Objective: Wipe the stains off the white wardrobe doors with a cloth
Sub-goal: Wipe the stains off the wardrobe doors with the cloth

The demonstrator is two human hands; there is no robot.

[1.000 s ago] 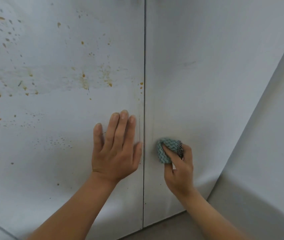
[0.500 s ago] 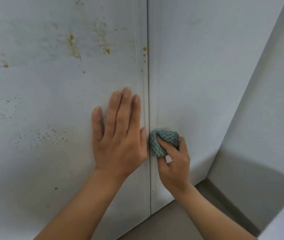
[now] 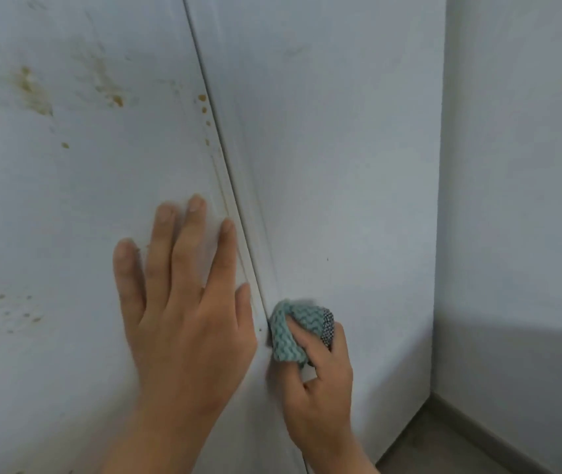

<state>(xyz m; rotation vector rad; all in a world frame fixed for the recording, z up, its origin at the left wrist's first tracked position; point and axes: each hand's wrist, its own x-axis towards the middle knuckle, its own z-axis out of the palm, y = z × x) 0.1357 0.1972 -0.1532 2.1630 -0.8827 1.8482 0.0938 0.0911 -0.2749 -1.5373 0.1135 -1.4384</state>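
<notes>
Smooth white wardrobe doors (image 3: 324,165) filled the frame, brown stains (image 3: 33,90) speckling the upper left. Left hand (image 3: 183,313) lay flat, fingers spread; right hand (image 3: 320,381) pinched a bunched, wavy-textured teal cloth (image 3: 286,333) at lower centre.

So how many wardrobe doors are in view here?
2: the stained left door under the flat left hand, and the right door beside it. Others may lie outside the frame.

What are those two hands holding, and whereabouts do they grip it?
The right hand clutches a bunched teal cloth, fingers wrapped around its wadded middle. The left hand holds nothing; it lies flat on the left door.
</notes>
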